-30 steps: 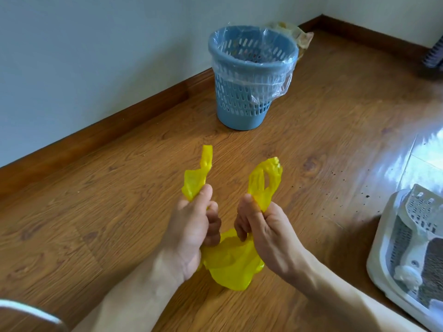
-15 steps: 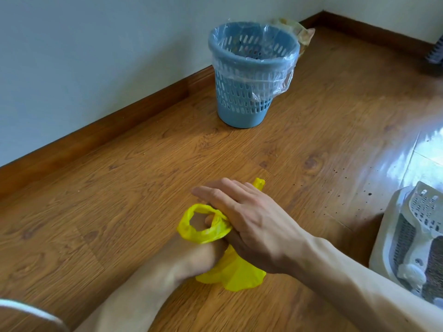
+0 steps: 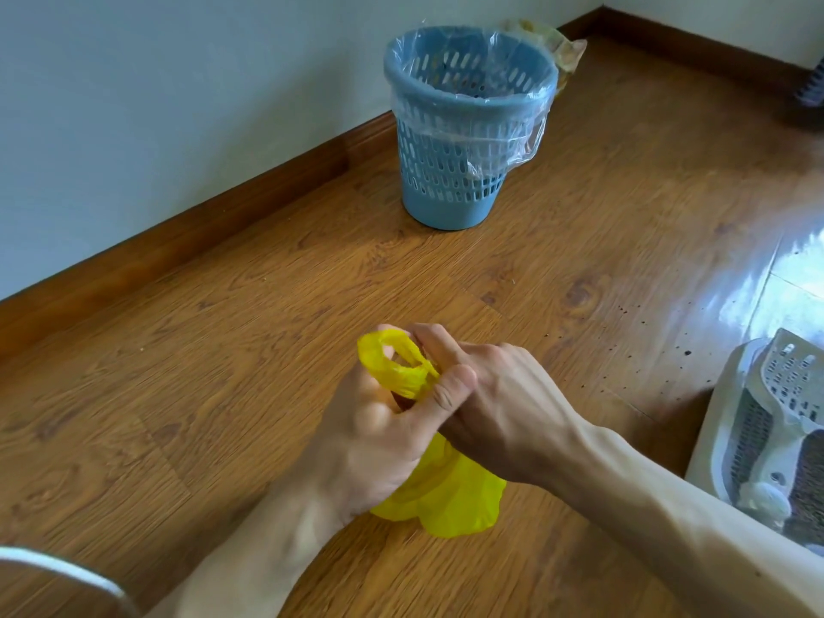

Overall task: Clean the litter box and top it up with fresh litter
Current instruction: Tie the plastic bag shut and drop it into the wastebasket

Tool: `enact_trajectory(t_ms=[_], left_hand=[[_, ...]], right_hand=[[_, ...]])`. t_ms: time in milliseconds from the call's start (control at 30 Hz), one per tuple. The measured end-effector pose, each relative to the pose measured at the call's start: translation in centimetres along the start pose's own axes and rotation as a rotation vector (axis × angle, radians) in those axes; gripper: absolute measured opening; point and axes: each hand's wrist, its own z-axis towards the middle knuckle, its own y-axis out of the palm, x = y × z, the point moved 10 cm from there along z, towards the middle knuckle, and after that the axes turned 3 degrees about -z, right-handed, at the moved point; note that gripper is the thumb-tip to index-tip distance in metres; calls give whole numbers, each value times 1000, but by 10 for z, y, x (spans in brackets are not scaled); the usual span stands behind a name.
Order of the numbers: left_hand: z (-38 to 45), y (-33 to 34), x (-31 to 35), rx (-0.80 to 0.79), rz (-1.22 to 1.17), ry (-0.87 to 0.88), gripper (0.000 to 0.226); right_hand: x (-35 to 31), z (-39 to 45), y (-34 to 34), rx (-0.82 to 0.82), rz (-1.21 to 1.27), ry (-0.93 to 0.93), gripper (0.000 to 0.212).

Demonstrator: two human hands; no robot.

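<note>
A small yellow plastic bag (image 3: 450,501) hangs just above the wooden floor, its body bulging below my hands. My left hand (image 3: 374,434) grips its neck, with a handle loop (image 3: 397,363) sticking up over the fingers. My right hand (image 3: 490,394) crosses over the left and pinches the same twisted handles. The white litter box (image 3: 713,439) sits at the right edge, partly cut off, with a pale slotted scoop (image 3: 793,385) lying in it over dark litter.
A blue slotted waste bin (image 3: 463,140) lined with clear plastic stands by the wall ahead. A crumpled clear bag (image 3: 557,46) lies behind it. Dark litter grains (image 3: 624,314) are scattered on the floor (image 3: 223,350) left of the litter box.
My hands held the two handles apart and upright; they have since crossed, the right over the left, twisting the handles together into a loop.
</note>
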Motion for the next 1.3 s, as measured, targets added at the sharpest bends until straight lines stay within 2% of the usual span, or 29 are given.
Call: enact_trajectory(t_ms=[100, 200, 367, 500, 600, 700, 767, 933, 1133, 1300], left_hand=[[3, -6, -12, 32, 4, 17, 16], [4, -14, -17, 77, 76, -9, 27], [6, -22, -13, 72, 79, 2, 37], [5, -31, -15, 162, 30, -7, 24], [3, -36, -21, 243, -89, -45, 30], [3, -31, -15, 194, -206, -9, 20], [4, -24, -6, 106, -253, 37, 10], [5, -20, 2, 33, -130, 120, 26], [4, -20, -5, 68, -227, 93, 16], [6, -30, -7, 161, -272, 84, 11]], right_hand=[[4, 1, -4, 67, 0, 0, 50], [13, 1, -5, 66, 49, 9, 44], [20, -3, -7, 66, 135, 13, 55], [25, -8, -15, 182, 146, 22, 35], [26, -8, -22, 250, 161, 13, 24], [28, -7, -27, 290, 160, 38, 18], [30, -8, -27, 280, 197, 73, 16], [33, -12, -20, 231, 292, 156, 35], [39, -15, -11, 204, 388, 251, 25], [42, -14, 4, 72, 755, 360, 7]])
